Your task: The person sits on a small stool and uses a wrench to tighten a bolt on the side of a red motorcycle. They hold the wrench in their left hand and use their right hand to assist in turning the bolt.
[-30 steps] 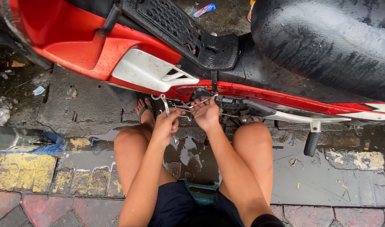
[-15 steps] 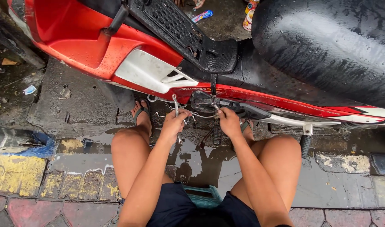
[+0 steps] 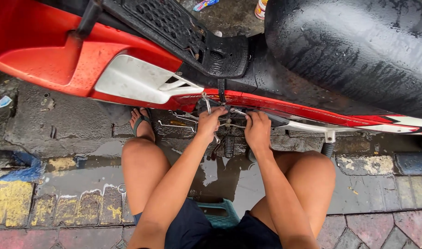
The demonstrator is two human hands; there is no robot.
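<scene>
- Gripping a metal wrench (image 3: 208, 107), the left hand (image 3: 210, 123) was closed around its shaft just below the red motorcycle (image 3: 59, 55).
- Right hand (image 3: 257, 130) pressed against parts under the motorcycle's frame; its grasp could not be told.
- Wet pavement (image 3: 72, 124) lay beneath the motorcycle.

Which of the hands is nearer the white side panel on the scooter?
Left. The left hand, gripping a metal wrench, sits just right of and below the white side panel. The right hand is farther right, under the seat's front edge.
</scene>
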